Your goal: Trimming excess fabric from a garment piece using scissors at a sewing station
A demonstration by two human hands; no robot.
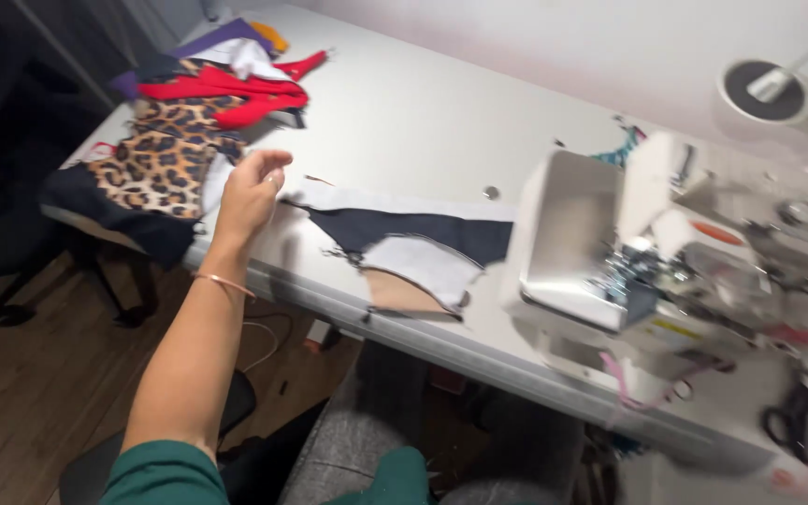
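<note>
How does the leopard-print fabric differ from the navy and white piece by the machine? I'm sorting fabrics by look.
The leopard-print fabric is patterned with dark spots on tan; the navy and white piece is in plain colours. The leopard-print fabric lies in a heap with red fabric at the table's far left end; the navy and white piece lies spread flat beside the sewing machine. The left hand hangs between them. Both lie near the table's front edge.

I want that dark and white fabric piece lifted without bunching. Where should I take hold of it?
Probably pinch the dark and white fabric piece at its left pointed corner, coming from the left, where the left hand hovers: it lies flat, and that narrow corner sits free.
</note>
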